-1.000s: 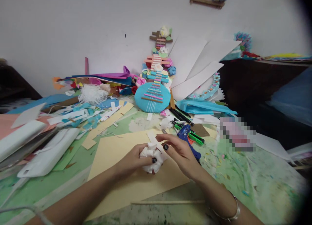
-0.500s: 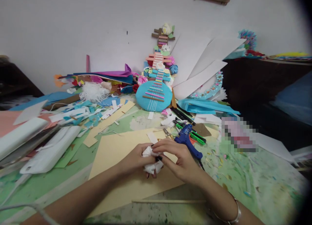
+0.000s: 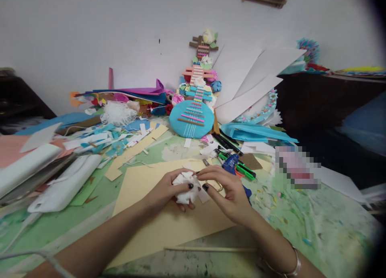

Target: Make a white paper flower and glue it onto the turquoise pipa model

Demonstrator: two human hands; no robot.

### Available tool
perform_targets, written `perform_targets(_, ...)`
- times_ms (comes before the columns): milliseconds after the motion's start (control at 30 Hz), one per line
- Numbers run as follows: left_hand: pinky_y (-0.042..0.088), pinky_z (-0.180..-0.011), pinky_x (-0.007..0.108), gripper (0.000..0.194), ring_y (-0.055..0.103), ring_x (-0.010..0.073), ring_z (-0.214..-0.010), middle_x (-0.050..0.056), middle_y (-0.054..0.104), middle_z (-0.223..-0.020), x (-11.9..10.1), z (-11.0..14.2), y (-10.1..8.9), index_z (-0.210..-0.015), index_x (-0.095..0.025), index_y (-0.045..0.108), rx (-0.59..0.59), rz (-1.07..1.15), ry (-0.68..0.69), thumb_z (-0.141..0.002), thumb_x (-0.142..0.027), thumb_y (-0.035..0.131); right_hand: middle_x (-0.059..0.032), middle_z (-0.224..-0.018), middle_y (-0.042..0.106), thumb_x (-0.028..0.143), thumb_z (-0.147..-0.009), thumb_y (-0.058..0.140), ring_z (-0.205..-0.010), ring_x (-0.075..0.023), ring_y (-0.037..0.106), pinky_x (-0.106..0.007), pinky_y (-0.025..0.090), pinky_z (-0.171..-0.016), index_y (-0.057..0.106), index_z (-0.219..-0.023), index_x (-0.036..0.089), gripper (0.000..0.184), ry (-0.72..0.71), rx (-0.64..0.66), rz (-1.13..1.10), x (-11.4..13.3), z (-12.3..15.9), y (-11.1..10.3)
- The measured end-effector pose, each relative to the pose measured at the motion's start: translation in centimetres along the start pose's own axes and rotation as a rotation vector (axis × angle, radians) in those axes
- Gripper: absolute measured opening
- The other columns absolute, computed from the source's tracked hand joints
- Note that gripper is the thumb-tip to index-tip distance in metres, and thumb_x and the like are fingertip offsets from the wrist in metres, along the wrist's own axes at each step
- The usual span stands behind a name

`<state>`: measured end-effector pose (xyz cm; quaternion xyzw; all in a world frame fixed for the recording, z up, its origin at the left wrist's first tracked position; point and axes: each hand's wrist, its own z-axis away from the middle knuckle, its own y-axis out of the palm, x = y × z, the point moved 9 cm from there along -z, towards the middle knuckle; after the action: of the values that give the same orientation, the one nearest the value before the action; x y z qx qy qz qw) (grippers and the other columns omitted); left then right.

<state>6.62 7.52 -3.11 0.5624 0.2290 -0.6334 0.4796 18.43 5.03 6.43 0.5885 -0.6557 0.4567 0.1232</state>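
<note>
A white crumpled paper flower [image 3: 185,197] sits in my left hand [image 3: 164,189], the thumb laid across its front and other fingers beneath it. My right hand [image 3: 230,193] is at the flower's right edge, thumb and fingers apart; the forefinger seems to touch the petals, while the thumb stands clear. Both hands are above a sheet of pale yellow paper [image 3: 187,227]. Partly behind my right hand lie scissors [image 3: 221,186] and a blue glue gun [image 3: 230,163].
A turquoise paper lute [image 3: 189,119] leans at the back. Green-handled cutters [image 3: 247,171] lie right of centre. Paper scraps [image 3: 113,145], a white power strip [image 3: 66,185] and white string [image 3: 119,113] crowd the left. A thin wooden stick [image 3: 209,249] lies along the front.
The white flower has turned and now shows more of its front. My right fingers have drawn back slightly to the right, and the left thumb now lies over the petals.
</note>
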Motion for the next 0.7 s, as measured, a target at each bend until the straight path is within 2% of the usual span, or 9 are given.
perform_targets(67,0.049,-0.042,0.02,0.04,0.069,0.0205,-0.059,0.008,0.069,-0.089,-0.7,0.0,-1.1,-0.111,-0.018,0.052,-0.063,0.024,0.038,-0.074,-0.028,0.064,-0.007,-0.089,0.066,0.016,-0.085,0.051,-0.085,-0.0171,0.061,-0.031,0.049,-0.077,0.064,-0.09,0.019,0.014,0.023,0.026,0.01,0.1,-0.1,-0.2)
perform_targets(133,0.05,-0.042,0.019,0.039,0.069,0.0197,-0.06,0.01,0.068,-0.095,-1.3,0.0,-2.2,-0.11,-0.017,0.053,-0.129,0.049,0.066,-0.074,-0.027,0.064,-0.0041,-0.076,0.064,0.019,-0.084,0.054,-0.07,-0.0141,0.059,-0.027,0.048,-0.066,0.063,-0.079,0.018,0.01,0.036,0.185,0.031,0.3,0.0,0.9)
perform_targets(200,0.049,-0.041,0.018,0.04,0.069,0.0193,-0.06,0.011,0.068,-0.098,-1.7,0.0,-2.9,-0.111,-0.017,0.053,-0.175,0.068,0.078,-0.074,-0.027,0.064,-0.0014,-0.065,0.06,0.023,-0.083,0.058,-0.06,-0.0117,0.055,-0.024,0.043,-0.057,0.06,-0.069,0.018,0.015,0.024,0.386,0.084,0.6,0.6,2.5)
perform_targets(267,0.049,-0.041,0.018,0.04,0.07,0.0197,-0.061,0.012,0.068,-0.1,-1.9,0.0,-3.2,-0.111,-0.017,0.053,-0.186,0.077,0.079,-0.074,-0.026,0.064,0.0,-0.059,0.058,0.026,-0.082,0.06,-0.056,-0.011,0.053,-0.023,0.039,-0.054,0.057,-0.063,0.018,0.021,0.019,0.482,0.191,0.5,1.0,3.2)
perform_targets(367,0.05,-0.041,0.018,0.042,0.07,0.0202,-0.061,0.013,0.068,-0.102,-1.9,0.0,-3.2,-0.114,-0.017,0.052,-0.178,0.082,0.075,-0.075,-0.024,0.063,-0.0005,-0.056,0.057,0.031,-0.083,0.057,-0.053,-0.0123,0.052,-0.024,0.034,-0.051,0.052,-0.057,0.018,0.03,0.159,0.376,0.496,-1.5,0.7,1.1)
perform_targets(467,0.051,-0.042,0.019,0.046,0.07,0.0203,-0.062,0.014,0.066,-0.109,-1.9,-0.1,-3.1,-0.12,-0.018,0.05,-0.168,0.081,0.083,-0.076,-0.023,0.062,-0.0037,-0.055,0.058,0.04,-0.085,0.052,-0.051,-0.0173,0.055,-0.027,0.029,-0.048,0.05,-0.056,0.019,0.036,0.504,0.231,0.939,-4.8,1.3,-3.7)
perform_targets(533,0.052,-0.043,0.02,0.047,0.07,0.0204,-0.064,0.015,0.065,-0.112,-1.9,-0.1,-3.1,-0.121,-0.018,0.049,-0.162,0.084,0.091,-0.077,-0.023,0.062,-0.0077,-0.062,0.062,0.045,-0.082,0.054,-0.057,-0.0235,0.06,-0.028,0.03,-0.047,0.054,-0.064,0.019,0.032,0.678,0.193,1.153,-6.0,2.3,-6.4)
perform_targets(600,0.052,-0.043,0.019,0.045,0.07,0.0206,-0.065,0.016,0.064,-0.114,-1.9,-0.2,-3.1,-0.12,-0.017,0.049,-0.159,0.084,0.091,-0.077,-0.024,0.061,-0.0134,-0.075,0.065,0.046,-0.076,0.062,-0.069,-0.0296,0.064,-0.03,0.034,-0.049,0.057,-0.076,0.016,0.031,0.728,0.193,1.246,-6.7,3.0,-7.6)
perform_targets(700,0.052,-0.043,0.019,0.043,0.07,0.0211,-0.065,0.018,0.063,-0.116,-1.8,-0.1,-3.2,-0.116,-0.015,0.049,-0.171,0.081,0.085,-0.077,-0.024,0.062,-0.0189,-0.086,0.065,0.045,-0.072,0.065,-0.075,-0.0331,0.065,-0.032,0.039,-0.051,0.059,-0.086,0.012,0.036,0.784,0.249,1.228,-8.0,3.9,-7.8)
